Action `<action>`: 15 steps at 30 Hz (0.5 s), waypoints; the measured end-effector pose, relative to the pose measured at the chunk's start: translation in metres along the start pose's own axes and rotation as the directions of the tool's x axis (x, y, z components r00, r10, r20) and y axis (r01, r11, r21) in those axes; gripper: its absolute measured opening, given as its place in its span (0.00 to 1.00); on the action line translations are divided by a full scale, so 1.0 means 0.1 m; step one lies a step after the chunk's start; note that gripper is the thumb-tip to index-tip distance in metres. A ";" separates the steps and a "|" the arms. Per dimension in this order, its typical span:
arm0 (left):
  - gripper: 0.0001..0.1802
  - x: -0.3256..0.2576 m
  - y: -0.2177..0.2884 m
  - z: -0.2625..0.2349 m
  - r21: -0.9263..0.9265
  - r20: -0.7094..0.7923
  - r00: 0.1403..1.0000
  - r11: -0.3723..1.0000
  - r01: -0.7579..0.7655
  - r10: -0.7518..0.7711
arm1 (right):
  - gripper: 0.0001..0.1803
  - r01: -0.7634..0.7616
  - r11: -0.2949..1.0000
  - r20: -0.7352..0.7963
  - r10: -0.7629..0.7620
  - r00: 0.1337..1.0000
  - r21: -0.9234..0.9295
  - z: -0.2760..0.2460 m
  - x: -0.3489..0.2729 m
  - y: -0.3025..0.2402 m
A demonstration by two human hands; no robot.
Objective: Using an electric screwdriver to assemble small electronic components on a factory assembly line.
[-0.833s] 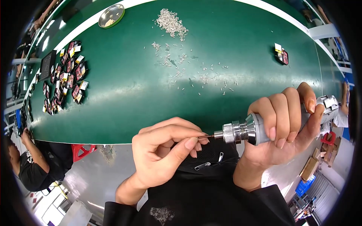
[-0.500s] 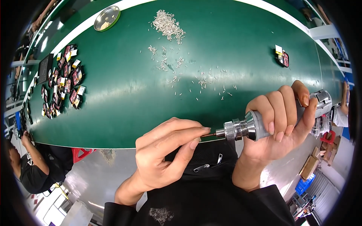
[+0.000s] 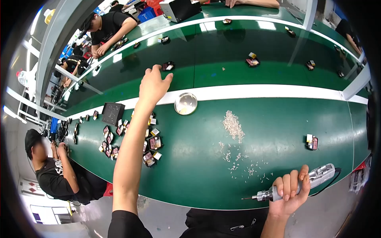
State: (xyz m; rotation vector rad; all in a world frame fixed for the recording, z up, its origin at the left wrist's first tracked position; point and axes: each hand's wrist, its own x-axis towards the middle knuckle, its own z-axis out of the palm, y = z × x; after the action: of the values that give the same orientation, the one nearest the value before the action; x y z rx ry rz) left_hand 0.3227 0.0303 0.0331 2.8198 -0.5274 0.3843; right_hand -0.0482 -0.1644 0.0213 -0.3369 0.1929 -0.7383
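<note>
My left hand (image 3: 154, 85) is stretched far over the white rail, its thumb and fingers apart and nothing seen between them. Just beyond its fingertips, on the dark green strip behind the rail, lies a small black device with a label (image 3: 168, 66). I cannot tell if they touch. My right hand (image 3: 291, 190) is closed around a grey electric screwdriver (image 3: 320, 174) at the table's near edge, its thin bit pointing left. A loose pile of small silvery screw-like pieces (image 3: 233, 126) lies beyond the screwdriver, with strays scattered nearer.
Many similar devices (image 3: 154, 142) cluster beside my left forearm, near a black tray (image 3: 113, 113). A round metal dish (image 3: 185, 104) stands against the white rail (image 3: 254, 92). One device (image 3: 312, 142) sits at right. A person (image 3: 55, 170) works at far left.
My left hand has left the screwdriver's bit and reached forward over the rail. The screwdriver, still in my right hand, now sits lower and further right in view. The view has tilted up.
</note>
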 end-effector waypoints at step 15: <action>0.16 0.37 -0.09 0.27 -0.159 -0.117 0.982 0.974 -0.163 0.145 | 0.07 -0.020 0.999 -0.104 0.016 0.994 -0.040 -0.03 -0.14 -0.18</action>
State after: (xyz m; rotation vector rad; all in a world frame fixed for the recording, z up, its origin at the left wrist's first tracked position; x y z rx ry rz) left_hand 0.3651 0.0192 0.0168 2.5887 -0.7233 0.4908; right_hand -0.0701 -0.1679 0.0260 -0.3361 0.3090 -0.7356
